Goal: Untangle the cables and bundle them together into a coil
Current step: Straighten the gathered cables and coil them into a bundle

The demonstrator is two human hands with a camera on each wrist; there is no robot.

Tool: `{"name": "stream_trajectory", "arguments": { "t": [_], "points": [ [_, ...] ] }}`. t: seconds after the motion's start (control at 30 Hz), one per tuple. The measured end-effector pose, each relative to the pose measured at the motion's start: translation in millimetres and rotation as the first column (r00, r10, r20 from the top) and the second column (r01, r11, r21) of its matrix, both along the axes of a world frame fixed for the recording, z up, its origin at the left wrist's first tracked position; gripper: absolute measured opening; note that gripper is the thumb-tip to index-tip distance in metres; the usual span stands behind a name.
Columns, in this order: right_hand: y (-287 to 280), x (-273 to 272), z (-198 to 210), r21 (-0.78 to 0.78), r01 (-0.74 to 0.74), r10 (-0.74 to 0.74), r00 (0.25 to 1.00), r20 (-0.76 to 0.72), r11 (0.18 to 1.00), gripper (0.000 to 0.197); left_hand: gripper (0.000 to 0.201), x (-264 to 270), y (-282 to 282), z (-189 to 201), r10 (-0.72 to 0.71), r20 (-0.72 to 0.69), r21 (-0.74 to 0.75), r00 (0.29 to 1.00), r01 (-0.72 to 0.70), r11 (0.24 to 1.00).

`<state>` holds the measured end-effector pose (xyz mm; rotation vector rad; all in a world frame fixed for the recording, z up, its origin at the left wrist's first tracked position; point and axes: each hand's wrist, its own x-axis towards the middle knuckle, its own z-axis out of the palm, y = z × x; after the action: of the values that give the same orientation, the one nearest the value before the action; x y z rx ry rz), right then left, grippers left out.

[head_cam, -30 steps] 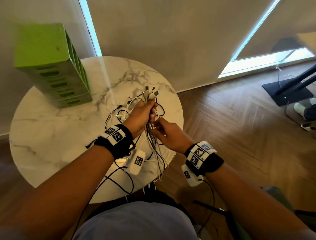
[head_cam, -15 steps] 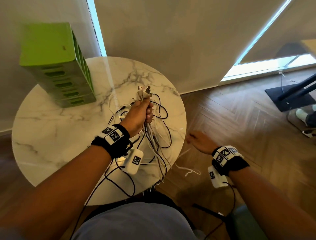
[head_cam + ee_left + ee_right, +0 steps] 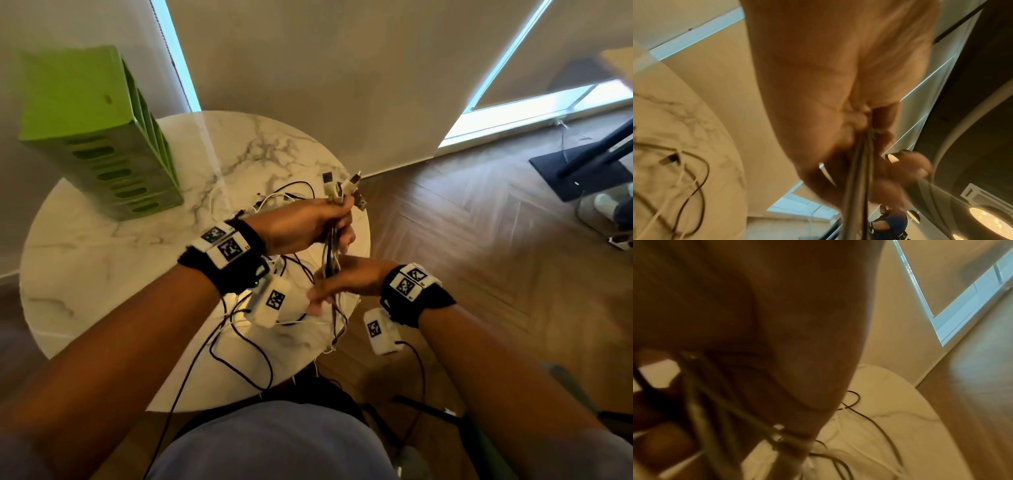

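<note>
My left hand (image 3: 315,222) grips a bundle of white and black cables (image 3: 330,257) near their plug ends (image 3: 342,190), which stick up above the fist over the round marble table (image 3: 102,260). The strands hang down from that fist (image 3: 861,170). Just below it my right hand (image 3: 339,281) closes its fingers round the hanging strands (image 3: 719,402). Loose loops of cable (image 3: 287,195) lie on the table behind the hands, and more trail over the near edge (image 3: 337,329). Both wrist views are blurred and mostly filled by the palms.
A green slotted plastic box (image 3: 99,137) stands at the table's far left. Wood floor (image 3: 479,274) lies to the right, with a black stand base (image 3: 582,174) far right. Black sensor leads (image 3: 239,349) run from my wrists toward my lap.
My right hand swung out to the right, pulling a white strand away, and has come back under the left hand onto the hanging strands. The left hand has shifted right with the plug ends.
</note>
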<state>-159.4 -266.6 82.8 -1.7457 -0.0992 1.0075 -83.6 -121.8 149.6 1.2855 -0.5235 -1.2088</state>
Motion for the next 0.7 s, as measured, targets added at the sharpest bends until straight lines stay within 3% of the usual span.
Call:
{"name": "stream_trajectory", "arguments": {
  "t": [0.07,0.13,0.17,0.23,0.3,0.37,0.4,0.47,0.53,0.63,0.7],
  "points": [
    [-15,-11,-14,-0.059,-0.105,0.096,0.986,-0.139,0.993,0.03,0.032,7,7,11,-0.127,-0.097,-0.026,0.987,0.125,0.992],
    [-38,-20,-29,-0.263,-0.225,0.182,0.967,-0.178,0.938,0.028,0.03,16,15,22,-0.128,-0.126,-0.037,0.984,0.124,0.992],
    [-53,-24,-39,-0.381,-0.208,0.16,0.975,-0.156,0.901,0.028,0.029,22,19,25,-0.096,-0.122,-0.04,0.988,0.092,0.995],
    [-81,-29,-51,-0.557,0.068,-0.042,0.997,0.06,0.828,0.036,0.029,29,22,29,0.031,-0.128,-0.062,0.991,-0.039,0.997],
    [-102,-30,-54,-0.603,0.445,-0.236,0.888,0.396,0.662,0.039,0.029,29,18,24,0.233,-0.138,-0.076,0.963,-0.245,0.967],
    [-104,-32,-53,-0.632,0.585,-0.148,0.783,0.605,0.508,0.027,0.022,27,10,14,0.44,-0.131,-0.094,0.889,-0.453,0.887],
    [-98,-35,-53,-0.624,0.588,-0.099,0.764,0.638,0.515,0.024,0.017,25,5,9,0.524,-0.146,-0.126,0.839,-0.542,0.831],
    [-74,-43,-54,-0.635,0.473,0.032,0.787,0.616,0.61,0.034,0.016,26,-4,1,0.694,-0.198,-0.17,0.692,-0.722,0.671],
    [-42,-53,-58,-0.697,0.278,0.237,0.804,0.545,0.661,0.051,0.02,29,-8,-8,0.817,-0.143,-0.158,0.559,-0.827,0.539],
    [0,-65,-66,-0.774,0.062,0.524,0.702,0.483,0.63,0.071,0.033,30,-5,-22,0.876,-0.103,-0.128,0.472,-0.879,0.458],
    [17,-68,-67,-0.781,-0.029,0.593,0.669,0.448,0.624,0.079,0.027,31,4,-30,0.893,-0.123,-0.109,0.432,-0.901,0.421]
  ]
}}
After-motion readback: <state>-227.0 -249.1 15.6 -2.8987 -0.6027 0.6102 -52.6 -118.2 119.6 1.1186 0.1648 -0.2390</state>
